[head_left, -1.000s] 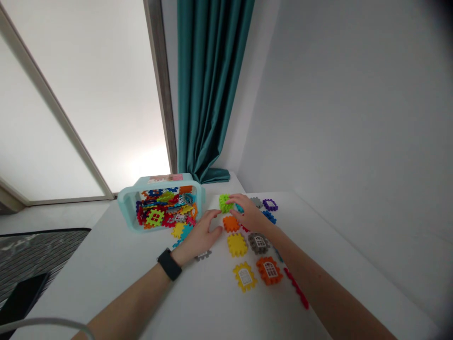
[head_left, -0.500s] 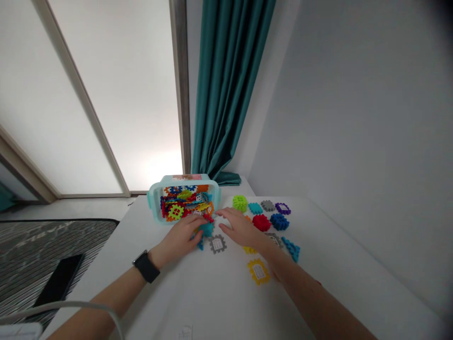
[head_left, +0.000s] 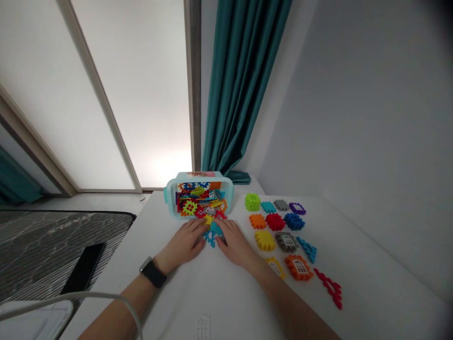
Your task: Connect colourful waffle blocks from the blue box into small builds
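My left hand (head_left: 185, 242), wearing a black watch, lies low over the table with fingers stretched toward a small group of gear-edged plastic building pieces. Its fingertips touch a yellow piece (head_left: 208, 220). On the other side, my right hand (head_left: 236, 243) has its thumb and fingers spread beside a light blue piece (head_left: 215, 228). A blue triangular piece (head_left: 211, 238) lies between the two hands, and a red piece (head_left: 220, 215) shows just beyond the fingertips. Behind them a pale turquoise box (head_left: 230, 193) lies on its side, filled with many mixed pieces. The fingers partly cover the group.
Sorted pieces lie in rows at the right, including a green stack (head_left: 252, 202), a red stack (head_left: 275, 221), an orange window stack (head_left: 299, 267) and a red triangular piece (head_left: 330, 288). A cable (head_left: 88, 294) crosses the lower left. A dark phone-like slab (head_left: 84, 268) lies beyond the table edge.
The view has shifted left. My right hand has come back from near the sorted pieces to beside the light blue piece. The grey piece seen between the hands is now out of sight.
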{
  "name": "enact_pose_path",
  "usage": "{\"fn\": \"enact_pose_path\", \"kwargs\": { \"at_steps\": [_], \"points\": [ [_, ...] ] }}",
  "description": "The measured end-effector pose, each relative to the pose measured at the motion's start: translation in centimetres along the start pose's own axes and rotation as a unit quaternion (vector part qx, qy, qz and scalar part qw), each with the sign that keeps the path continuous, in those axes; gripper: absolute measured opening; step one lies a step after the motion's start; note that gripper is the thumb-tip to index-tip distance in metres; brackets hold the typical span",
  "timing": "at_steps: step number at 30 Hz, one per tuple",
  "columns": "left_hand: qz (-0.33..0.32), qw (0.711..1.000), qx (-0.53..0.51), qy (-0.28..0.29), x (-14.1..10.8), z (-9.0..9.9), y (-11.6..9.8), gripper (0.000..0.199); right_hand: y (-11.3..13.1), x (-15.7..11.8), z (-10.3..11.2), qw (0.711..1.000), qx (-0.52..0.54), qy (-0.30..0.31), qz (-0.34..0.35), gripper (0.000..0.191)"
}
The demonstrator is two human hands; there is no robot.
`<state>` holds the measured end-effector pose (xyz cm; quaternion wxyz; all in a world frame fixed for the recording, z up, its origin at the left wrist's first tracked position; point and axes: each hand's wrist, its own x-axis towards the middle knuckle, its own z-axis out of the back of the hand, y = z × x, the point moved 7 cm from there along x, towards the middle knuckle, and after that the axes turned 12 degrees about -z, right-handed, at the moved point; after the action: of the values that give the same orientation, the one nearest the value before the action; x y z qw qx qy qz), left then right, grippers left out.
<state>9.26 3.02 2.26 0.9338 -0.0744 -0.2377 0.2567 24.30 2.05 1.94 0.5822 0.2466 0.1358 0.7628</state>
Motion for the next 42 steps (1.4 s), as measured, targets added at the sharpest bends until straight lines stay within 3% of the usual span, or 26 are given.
{"fn": "enact_pose_path", "kwargs": {
  "at_steps": [5,14,20,24,30,37,42],
  "points": [
    [0.005,1.000,-0.018,0.015,-0.3,-0.7,0.0,0.043,0.2,-1.3,0.0,1.000,0.003,0.010,0.020,0.042],
    [0.018,0.999,-0.028,-0.010,-0.5,0.2,-0.1,0.022,0.5,-1.6,0.0,0.999,-0.035,0.008,0.020,0.034],
    [0.021,0.999,-0.030,-0.017,-0.5,0.2,0.0,0.013,0.5,-1.8,-0.4,0.999,-0.041,0.015,0.016,0.050],
    [0.018,0.999,-0.031,0.001,-0.3,0.0,0.2,0.009,1.0,-1.6,-0.4,0.998,-0.048,0.006,0.026,0.033],
    [0.027,0.998,-0.053,0.002,-0.4,0.2,1.0,0.016,1.6,-1.4,-0.2,0.993,-0.103,0.003,0.055,0.008],
    [0.040,0.997,-0.068,-0.005,-0.7,1.0,1.3,0.034,1.4,-1.3,-0.1,0.993,-0.101,0.015,0.058,0.008],
    [0.041,0.997,-0.058,0.000,-0.9,1.3,1.6,0.034,1.5,-1.5,0.2,0.995,-0.076,0.009,0.066,0.008]
  ]
}}
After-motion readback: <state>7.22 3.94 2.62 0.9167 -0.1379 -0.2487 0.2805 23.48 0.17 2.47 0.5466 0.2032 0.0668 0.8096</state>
